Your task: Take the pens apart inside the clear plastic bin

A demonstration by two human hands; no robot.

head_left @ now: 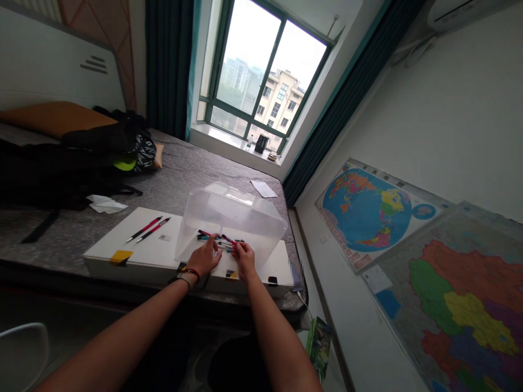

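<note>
Pens (153,231), two, lie left on a white box (102,244); at one clear bin (232,211), the right hand (245,260) pinches one red pen (227,238); whether the left hand (201,257) grips is unclear.

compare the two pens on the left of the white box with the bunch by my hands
The two pens are both red and black, while the bunch mixes dark, white, teal and red. The two pens lie side by side, nearly parallel; the bunch is a loose cluster. The two pens lie apart from both hands, while the bunch is at the left hand and right hand. Both groups are slim.
</note>
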